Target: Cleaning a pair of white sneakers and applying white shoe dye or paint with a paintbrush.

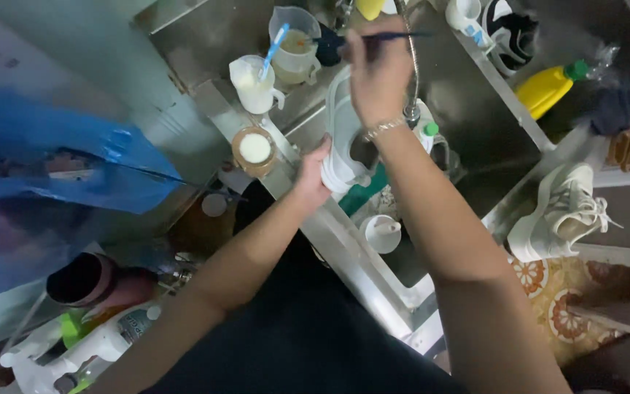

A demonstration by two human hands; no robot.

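My left hand (310,173) grips a white sneaker (340,138) at its heel, holding it over the steel sink (373,281). My right hand (378,69) is above the shoe and holds a thin dark-handled brush (395,35) that points right. A bracelet (383,128) sits on my right wrist. A white mug (254,86) with a blue brush in it and a clear measuring jug (297,47) of cloudy liquid stand on the sink ledge to the left.
A small round tub of white paste (254,149) sits on the ledge. Another white sneaker (563,211) rests at the right. A yellow bottle with a green cap (548,87) lies at upper right. A white cup (383,233) is in the sink. Blue plastic (60,168) covers the left.
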